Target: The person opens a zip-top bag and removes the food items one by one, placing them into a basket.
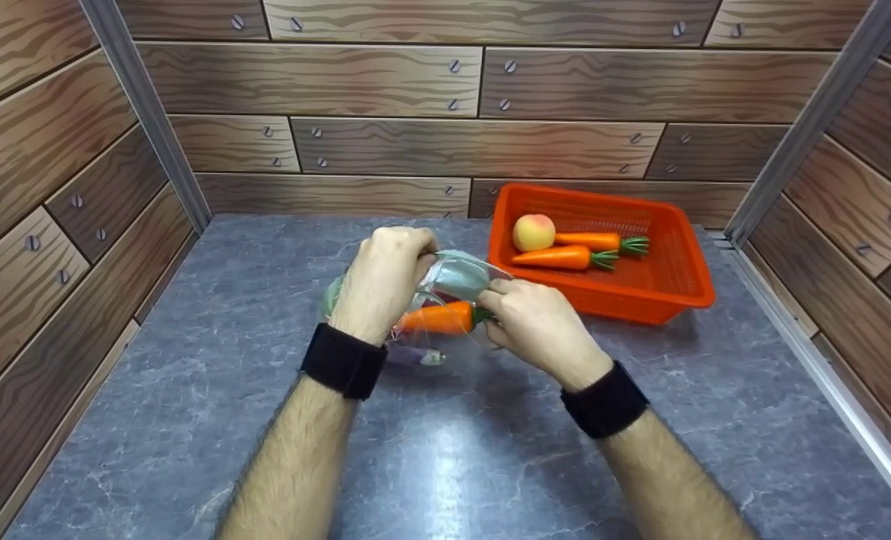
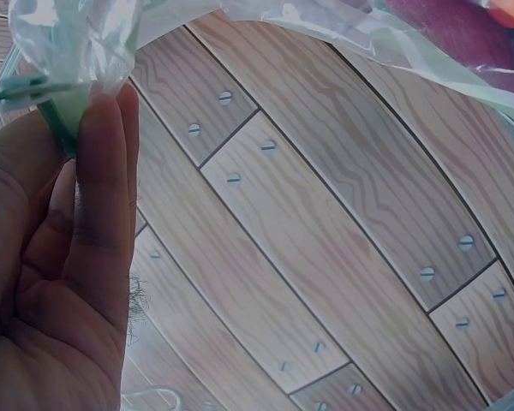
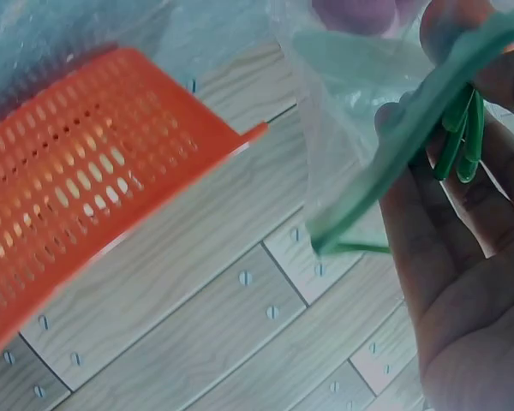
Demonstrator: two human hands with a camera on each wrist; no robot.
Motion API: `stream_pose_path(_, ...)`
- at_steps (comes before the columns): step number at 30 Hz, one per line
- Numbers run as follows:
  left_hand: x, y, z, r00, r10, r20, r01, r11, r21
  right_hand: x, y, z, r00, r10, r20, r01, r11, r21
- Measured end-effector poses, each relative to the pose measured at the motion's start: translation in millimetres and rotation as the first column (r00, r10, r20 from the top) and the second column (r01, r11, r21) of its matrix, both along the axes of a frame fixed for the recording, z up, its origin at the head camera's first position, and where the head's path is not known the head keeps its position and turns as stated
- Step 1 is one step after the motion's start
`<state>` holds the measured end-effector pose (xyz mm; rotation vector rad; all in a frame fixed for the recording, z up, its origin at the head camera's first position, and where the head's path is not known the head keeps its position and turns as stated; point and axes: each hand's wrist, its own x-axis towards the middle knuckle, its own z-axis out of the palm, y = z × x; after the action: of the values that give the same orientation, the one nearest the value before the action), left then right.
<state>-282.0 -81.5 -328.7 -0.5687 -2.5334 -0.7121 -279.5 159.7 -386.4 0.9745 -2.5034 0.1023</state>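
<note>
Both hands clench a clear bag (image 1: pixel 457 277) at frame centre: left hand (image 1: pixel 382 281) pinching its rim, right hand (image 1: pixel 535 322) its green edge. Thin, limp and slippery, it likely handles best by the rim; a carrot (image 1: pixel 438 319) weighs it down.

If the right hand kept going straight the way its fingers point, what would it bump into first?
The right hand points up-left, gripping the carrot's green top at the clear bag's mouth. Going on, it would probably meet the left hand holding the bag's other side, though depth is unclear.
</note>
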Motion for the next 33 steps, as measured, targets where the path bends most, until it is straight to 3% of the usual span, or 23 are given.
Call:
stream_pose_path(13, 2.0, -6, 1.7, 1.0, -0.001, 0.007, 0.001, 1.0, 0.028, 0.2, 26, 16.9, 0.997, 0.056, -0.056, -0.059, 0.996, -0.066)
stream_pose_path(33, 3.7, -14, 1.4, 1.0, 0.014, -0.007, -0.013, 0.999, 0.044, -8.1, 78, 32.0, 0.999, 0.01, -0.043, -0.018, 0.986, -0.169)
